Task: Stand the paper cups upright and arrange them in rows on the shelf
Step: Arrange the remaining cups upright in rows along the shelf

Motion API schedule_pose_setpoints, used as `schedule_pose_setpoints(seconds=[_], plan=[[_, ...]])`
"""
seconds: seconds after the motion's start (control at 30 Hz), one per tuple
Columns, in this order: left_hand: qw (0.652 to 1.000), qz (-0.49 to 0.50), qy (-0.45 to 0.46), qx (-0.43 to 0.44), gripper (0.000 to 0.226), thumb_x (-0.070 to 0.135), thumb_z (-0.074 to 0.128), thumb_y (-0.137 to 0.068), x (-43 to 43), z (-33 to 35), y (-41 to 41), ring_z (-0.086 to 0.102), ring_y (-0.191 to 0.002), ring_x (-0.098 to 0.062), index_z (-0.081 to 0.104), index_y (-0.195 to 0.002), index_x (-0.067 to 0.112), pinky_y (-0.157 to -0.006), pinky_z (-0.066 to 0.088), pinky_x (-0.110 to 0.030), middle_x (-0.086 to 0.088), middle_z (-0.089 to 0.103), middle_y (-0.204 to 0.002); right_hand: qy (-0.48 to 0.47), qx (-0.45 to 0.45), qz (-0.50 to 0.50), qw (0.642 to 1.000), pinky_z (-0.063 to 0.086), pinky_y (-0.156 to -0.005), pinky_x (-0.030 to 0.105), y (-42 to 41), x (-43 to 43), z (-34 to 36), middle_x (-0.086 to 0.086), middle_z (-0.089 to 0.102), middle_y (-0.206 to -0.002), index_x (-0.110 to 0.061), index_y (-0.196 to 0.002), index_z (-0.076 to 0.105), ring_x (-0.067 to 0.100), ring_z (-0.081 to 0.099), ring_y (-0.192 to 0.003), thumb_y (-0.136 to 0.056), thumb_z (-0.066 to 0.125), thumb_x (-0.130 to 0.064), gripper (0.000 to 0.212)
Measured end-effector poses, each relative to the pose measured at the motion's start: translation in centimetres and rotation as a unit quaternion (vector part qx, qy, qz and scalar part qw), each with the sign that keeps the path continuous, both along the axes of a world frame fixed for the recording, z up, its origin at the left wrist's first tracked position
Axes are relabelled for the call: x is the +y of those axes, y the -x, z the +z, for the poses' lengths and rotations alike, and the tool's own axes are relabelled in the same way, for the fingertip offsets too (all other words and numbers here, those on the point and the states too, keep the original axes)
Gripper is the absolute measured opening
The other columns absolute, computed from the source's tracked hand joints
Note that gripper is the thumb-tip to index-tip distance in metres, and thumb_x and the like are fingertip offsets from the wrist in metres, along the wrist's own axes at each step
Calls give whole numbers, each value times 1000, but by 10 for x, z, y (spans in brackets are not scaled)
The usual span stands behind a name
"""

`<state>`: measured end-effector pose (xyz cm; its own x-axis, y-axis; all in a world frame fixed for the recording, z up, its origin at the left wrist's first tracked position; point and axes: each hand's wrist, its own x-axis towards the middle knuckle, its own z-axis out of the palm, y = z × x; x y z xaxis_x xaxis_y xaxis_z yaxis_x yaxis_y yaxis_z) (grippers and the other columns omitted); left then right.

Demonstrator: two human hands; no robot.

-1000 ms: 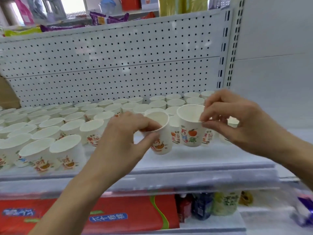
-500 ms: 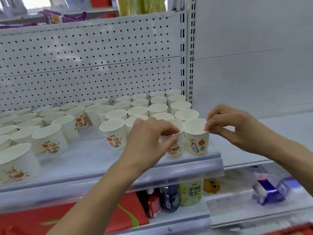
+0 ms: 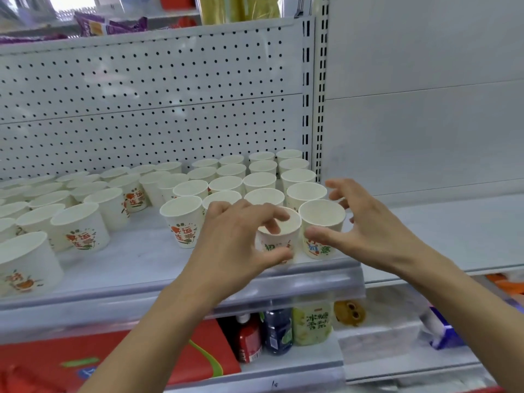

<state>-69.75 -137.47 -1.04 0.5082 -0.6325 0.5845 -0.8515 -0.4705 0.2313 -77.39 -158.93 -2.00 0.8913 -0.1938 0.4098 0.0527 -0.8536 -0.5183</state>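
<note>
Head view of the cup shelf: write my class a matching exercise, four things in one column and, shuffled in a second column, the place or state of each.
Things
1. left hand
2. right hand
3. red bottle
4. purple packet

Places or states
A. up on the shelf above the pegboard
B. open, fingers spread, at the end cup of the front row
C. below the cup shelf
D. grips the front cup beside the end one

Pairs: 1-D, 2-B, 3-C, 4-A
</note>
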Motion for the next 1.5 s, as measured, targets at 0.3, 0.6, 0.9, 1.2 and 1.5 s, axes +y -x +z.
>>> schedule_pose_setpoints(seconds=[0.3,0.6,0.9,1.2,1.5], plan=[[999,12,-15,50,9,36,70,-84,1,2,-12,57,-88,2,69,-93,39,-95,34,-37,21,69,-87,-7,-10,7,1000,47,-81,29,-9,2,-1,-6,53,-115,-27,-133,38,12,54,-100,-70,70,-56,77],[998,-10,25,48,29,52,62,-77,-4,0,-6,58,-88,0,70,-101,37,-88,43,-41,20,67,-86,52,7,3,999,45,-93,34,-6,1,1,-7,49,-131,-30,-134,38,9,47,-113,-70,63,-69,79],[991,47,120,33,43,56,56,-82,74,0,-8,50,-116,-2,55,-122,39,-95,44,-45,21,57,-120,105,-183,83,974,36,-94,30,-27,75,40,-7,54,-125,-24,-122,57,12,43,-117,-84,54,-52,47],[920,284,270,-7,58,36,71,-80,249,-26,-48,43,-121,-14,45,-131,27,-105,35,-34,12,41,-124,-38,-85,226,970,44,-90,20,-107,248,26,-18,48,-123,-33,-133,44,-4,47,-104,-86,67,-39,52],[955,244,171,-2,75,35,81,-69,310,-32,-94,48,-112,-18,42,-132,19,-95,42,-32,5,44,-120,-102,0,109,989,40,-95,30,-206,339,5,1,47,-134,-21,-141,30,18,45,-124,-77,75,-42,81]])
